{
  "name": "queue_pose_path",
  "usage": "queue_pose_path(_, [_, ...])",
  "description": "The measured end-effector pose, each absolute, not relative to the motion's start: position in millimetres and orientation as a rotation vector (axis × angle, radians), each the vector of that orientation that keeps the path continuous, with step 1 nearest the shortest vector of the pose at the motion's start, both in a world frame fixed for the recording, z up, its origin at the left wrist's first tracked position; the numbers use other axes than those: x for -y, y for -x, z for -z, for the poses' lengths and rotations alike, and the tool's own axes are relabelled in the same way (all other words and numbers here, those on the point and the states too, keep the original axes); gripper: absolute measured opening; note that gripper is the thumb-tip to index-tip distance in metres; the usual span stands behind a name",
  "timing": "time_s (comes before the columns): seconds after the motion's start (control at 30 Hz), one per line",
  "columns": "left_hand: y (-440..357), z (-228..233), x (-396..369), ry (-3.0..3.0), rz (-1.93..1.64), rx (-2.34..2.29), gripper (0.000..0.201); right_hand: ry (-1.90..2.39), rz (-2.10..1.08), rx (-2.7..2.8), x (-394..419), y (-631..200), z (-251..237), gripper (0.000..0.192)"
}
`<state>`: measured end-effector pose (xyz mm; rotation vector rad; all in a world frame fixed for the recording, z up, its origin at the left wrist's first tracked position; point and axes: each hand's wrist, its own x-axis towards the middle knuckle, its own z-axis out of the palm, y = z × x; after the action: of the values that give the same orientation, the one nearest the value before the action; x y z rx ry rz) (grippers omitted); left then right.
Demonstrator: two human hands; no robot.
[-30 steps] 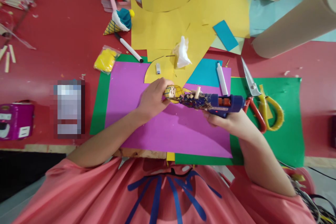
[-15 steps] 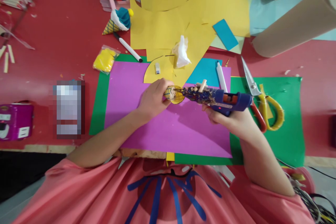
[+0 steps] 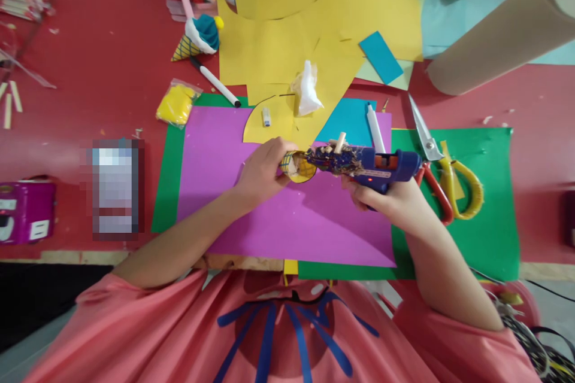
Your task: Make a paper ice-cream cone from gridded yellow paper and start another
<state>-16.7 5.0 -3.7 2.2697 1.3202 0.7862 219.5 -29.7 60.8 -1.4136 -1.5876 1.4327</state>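
The left hand (image 3: 260,170) was closed around a small yellow paper cone (image 3: 296,166) marked with a dark grid, holding it above the purple sheet (image 3: 278,221); the fingers covered the cone's narrow end, so only its open mouth showed. The right hand (image 3: 386,200) was wrapped around the handle of a blue glue gun (image 3: 372,164), whose nozzle pointed left into the cone's mouth. The front of the gun was caked with dried glue and scraps, and the tip itself could not be made out, so whether it touched the paper could not be told. A short pale stick (image 3: 340,142) stood up from that crust. Just right of the gun lay scissors (image 3: 442,176) with red and yellow handles, the red one partly hidden behind the gun's rear. A white marker (image 3: 374,127) lay on a blue sheet beyond the gun. Farther off on the red table (image 3: 90,60) sat a finished paper ice-cream cone (image 3: 197,39), a bag of yellow stuff (image 3: 175,105) and a crumpled white plastic bag (image 3: 306,90). A block at the left was pixelated, its contents unreadable, and a brown roll (image 3: 498,36) ran out of the upper right corner
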Motion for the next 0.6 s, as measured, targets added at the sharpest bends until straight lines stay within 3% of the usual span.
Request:
queue_pose_path(0.27, [16.8, 5.6, -7.6, -2.239, -0.762, -1.421, 0.034, 1.551, -1.286, 1.708, 33.8, -223.3, -60.9, 0.011])
queue_pose_path(0.6, [14.6, 5.6, -9.6, -2.230, -0.686, -1.497, 0.032, 1.536, -1.284, 1.667, 37.3, -225.9, -63.4, 0.004])
